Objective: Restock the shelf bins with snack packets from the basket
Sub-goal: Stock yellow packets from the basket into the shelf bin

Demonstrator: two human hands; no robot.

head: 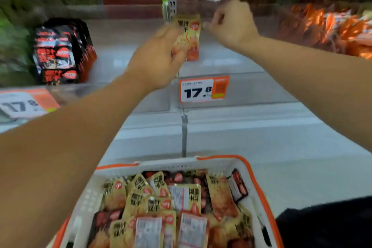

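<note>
Both arms reach out over the shelf. The left hand grips a yellow snack packet upright above the middle bin, fingers curled round its lower left edge, so that corner of the packet is hidden. The right hand is just beside the packet's upper right edge with its fingers curled in; blur prevents telling whether its fingertips pinch the packet or hold nothing. The shelf bins have clear fronts that are hard to trace. A stack of black packets stands in the left bin. Orange packets fill the far right bin, smeared by motion and cut off at the frame edge. Green goods on the far left are too blurred to identify. A price tag reading 17.8 hangs on the bin front; a second tag at near left is blurred. The basket, white with orange trim, sits nearest, heaped with yellow and dark packets, its near end cut off.
</note>
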